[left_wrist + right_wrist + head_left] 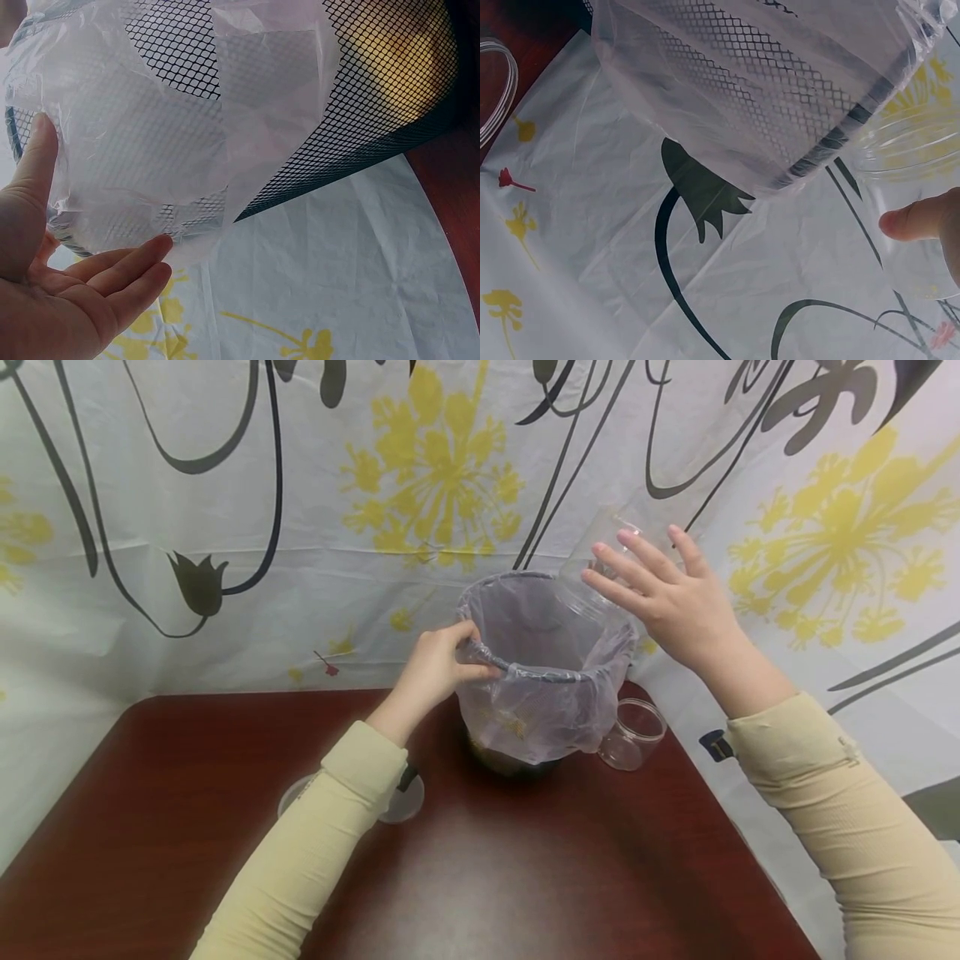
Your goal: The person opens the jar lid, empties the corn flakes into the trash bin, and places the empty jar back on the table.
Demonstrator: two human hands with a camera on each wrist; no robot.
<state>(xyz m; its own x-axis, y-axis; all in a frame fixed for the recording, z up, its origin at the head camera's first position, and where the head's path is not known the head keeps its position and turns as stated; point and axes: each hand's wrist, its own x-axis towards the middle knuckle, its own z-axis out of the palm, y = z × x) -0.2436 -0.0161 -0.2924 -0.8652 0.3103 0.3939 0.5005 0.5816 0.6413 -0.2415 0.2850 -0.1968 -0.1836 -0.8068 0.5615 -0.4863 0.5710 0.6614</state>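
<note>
A black mesh bin (285, 184) with a thin translucent plastic bag (540, 718) folded over its rim stands at the table's far side, tilted. My left hand (438, 664) grips the bin's near-left rim through the bag, thumb on one side and fingers on the other. Above the right part of the rim, my right hand (686, 602) holds a clear jar (600, 547) tipped with its mouth toward the bin's opening. In the right wrist view, the thumb presses the wall of the jar (896, 180). The bin's inside is mostly hidden from view.
Another clear jar (633, 735) leans beside the bin near the right edge of the dark red table (480, 877). Clear round discs, perhaps lids (405, 799), lie by the left forearm. A flower-patterned sheet (300, 527) hangs behind the table.
</note>
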